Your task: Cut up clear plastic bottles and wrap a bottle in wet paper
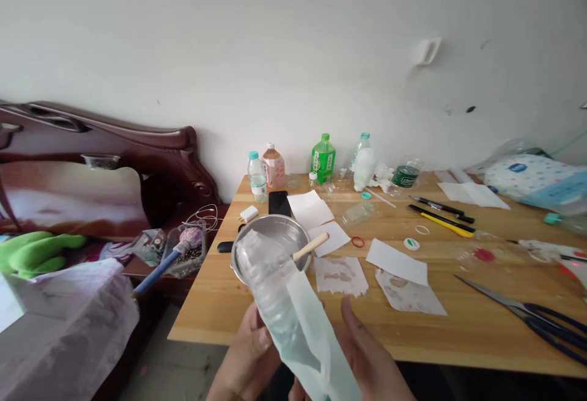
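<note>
A clear plastic bottle (270, 285) leans up and left over the front of a metal bowl (241, 266), partly wrapped in a pale green sheet (316, 327). My left hand (250, 352) is closed around the bottle's left side, its thumb pressed against the plastic. On the other side, my right hand (367, 352) holds the wrapped lower part with its thumb raised off the surface; most of its fingers are hidden behind the sheet. A wooden stick (312, 246), perhaps a handle, rests across the bowl's right rim, its lower end hidden by the bottle.
Large scissors (523, 309) lie open at the right, beyond stained paper pieces (342, 275). A yellow-and-black cutter (443, 220) lies farther back. Along the wall stand a green bottle (323, 159), a pink-labelled bottle (274, 169) and other bottles. A phone (279, 203) lies behind the bowl.
</note>
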